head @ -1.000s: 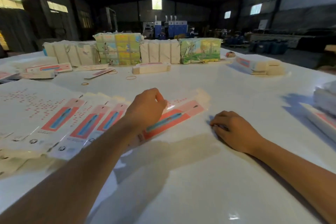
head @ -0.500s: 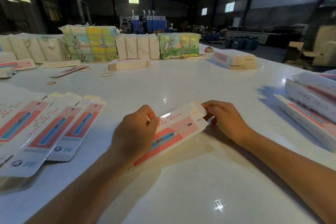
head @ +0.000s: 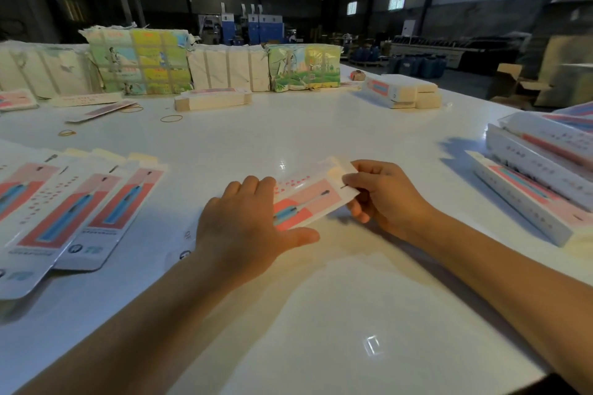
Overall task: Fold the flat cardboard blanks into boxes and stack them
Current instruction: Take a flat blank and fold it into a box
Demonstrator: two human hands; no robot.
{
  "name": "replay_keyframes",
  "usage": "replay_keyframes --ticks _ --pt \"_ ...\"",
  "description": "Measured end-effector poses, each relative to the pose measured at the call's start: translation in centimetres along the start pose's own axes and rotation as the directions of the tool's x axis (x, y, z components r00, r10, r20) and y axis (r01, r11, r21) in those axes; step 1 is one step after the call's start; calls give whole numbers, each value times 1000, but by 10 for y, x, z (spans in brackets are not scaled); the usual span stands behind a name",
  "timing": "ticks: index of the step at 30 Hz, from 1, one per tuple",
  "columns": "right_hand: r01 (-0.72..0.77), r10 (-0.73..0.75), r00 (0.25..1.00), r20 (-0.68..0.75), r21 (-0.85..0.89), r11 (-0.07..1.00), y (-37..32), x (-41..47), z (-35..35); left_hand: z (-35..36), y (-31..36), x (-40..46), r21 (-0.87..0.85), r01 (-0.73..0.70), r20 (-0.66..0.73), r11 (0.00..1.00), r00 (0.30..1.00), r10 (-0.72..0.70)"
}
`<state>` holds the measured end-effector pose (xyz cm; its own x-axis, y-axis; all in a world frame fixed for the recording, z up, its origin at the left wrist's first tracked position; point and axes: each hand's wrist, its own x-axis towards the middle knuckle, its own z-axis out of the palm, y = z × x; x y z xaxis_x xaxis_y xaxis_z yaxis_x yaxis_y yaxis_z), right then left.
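A flat cardboard blank [head: 309, 199], white with a pink and red panel and a blue toothbrush picture, lies slanted in front of me on the white table [head: 321, 298]. My left hand [head: 247, 228] covers its near end, fingers over the top and thumb along the lower edge. My right hand [head: 385, 199] pinches the far end at the flap, lifting it a little. A fanned spread of more flat blanks [head: 73, 212] lies at the left. Folded boxes [head: 539, 176] are stacked at the right edge.
Bundled packs [head: 138, 61] line the back of the table, with a low pile of blanks [head: 211, 99] in front of them. More folded boxes [head: 401, 91] sit at the back right. Rubber bands [head: 171, 119] lie loose at the back left.
The blank has been pulled off the spread at the left and dragged to the middle. My right hand came off the table and took its far end; my left hand slid down its near end.
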<state>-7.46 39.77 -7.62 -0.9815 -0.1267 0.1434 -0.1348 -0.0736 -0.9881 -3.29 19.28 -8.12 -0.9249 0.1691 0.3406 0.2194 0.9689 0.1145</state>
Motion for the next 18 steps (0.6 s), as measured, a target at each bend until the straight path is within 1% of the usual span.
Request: replay_keyframes --ticks 1,3,5,6,7,9,12,16,18 --pt "4 -4 1000 -29 11 1000 -1 0 1 -2 -1 2 -63 24 5 998 1000 -24" --pt "21 -18 991 -134 16 1000 -1 0 3 -7 -4 6 -175 83 3 981 996 -84" --pt "68 -79 967 -244 -51 996 -2 -1 3 -11 -6 11 -199 130 8 971 991 -131" --pt "100 -126 954 -271 -110 989 -1 -2 3 -11 -6 12 -191 143 6 971 990 -144" --pt "136 -180 944 -276 -171 976 -1 -3 4 -11 -5 14 -186 152 -3 971 988 -156" --pt "206 -275 931 -241 -273 940 -1 -6 8 -12 -5 15 -206 169 -21 964 984 -177" --pt "276 -347 919 -188 -324 905 -1 -8 14 -12 -3 16 -213 178 -28 961 982 -188" --pt "280 -321 941 -109 -287 916 -2 -11 22 -10 5 17 -161 157 -34 974 986 -165" --pt "268 -303 946 -114 -247 931 -3 -12 24 -9 7 17 -165 157 -31 974 986 -165"
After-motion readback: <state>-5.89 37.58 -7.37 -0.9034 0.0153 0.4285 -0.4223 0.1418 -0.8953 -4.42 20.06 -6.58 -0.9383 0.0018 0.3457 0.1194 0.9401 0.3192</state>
